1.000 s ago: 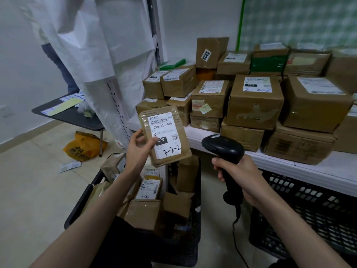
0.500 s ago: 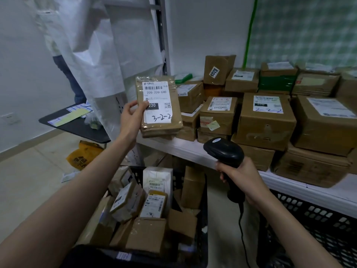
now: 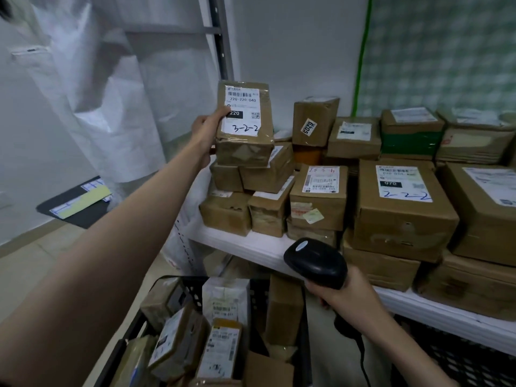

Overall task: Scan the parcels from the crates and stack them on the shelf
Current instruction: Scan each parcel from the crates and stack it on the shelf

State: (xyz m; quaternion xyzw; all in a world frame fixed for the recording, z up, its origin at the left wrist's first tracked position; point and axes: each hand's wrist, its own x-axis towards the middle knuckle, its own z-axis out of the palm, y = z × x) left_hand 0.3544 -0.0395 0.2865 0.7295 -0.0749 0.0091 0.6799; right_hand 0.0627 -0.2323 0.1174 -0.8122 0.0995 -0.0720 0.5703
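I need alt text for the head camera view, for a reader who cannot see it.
A left hand holds a labelled parcel on top of the stack of boxes at the left end of a shelf. The right hand grips a black scanner above a crate of more parcels.

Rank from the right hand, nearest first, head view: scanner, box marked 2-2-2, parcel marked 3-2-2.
1. scanner: gripped in the right hand.
2. box marked 2-2-2: on the shelf, just above it.
3. parcel marked 3-2-2: far left, held by the left hand.
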